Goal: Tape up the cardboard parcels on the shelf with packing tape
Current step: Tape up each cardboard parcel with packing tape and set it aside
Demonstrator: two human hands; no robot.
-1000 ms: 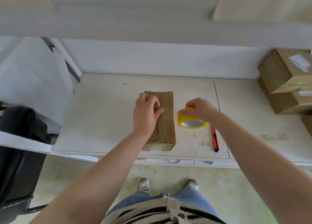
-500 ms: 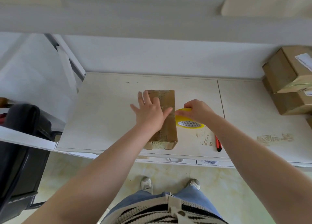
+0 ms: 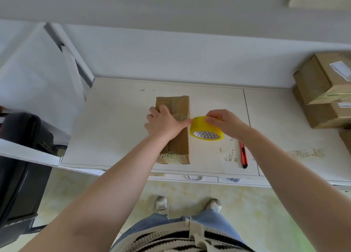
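My left hand (image 3: 163, 122) presses flat on the parcel (image 3: 173, 130), fingers spread. My right hand (image 3: 224, 121) grips the tape roll (image 3: 206, 128) just beside it, knife (image 3: 243, 154) near.

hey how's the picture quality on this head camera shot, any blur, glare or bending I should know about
Head view: soft even daylight, no hard shadows; wide-angle lens bows the shelf edge and stretches both forearms; left hand, cardboard parcel, right hand and tape roll read fairly sharp; black chair at the left edge is smeared; mild sheen on taped stacked boxes.
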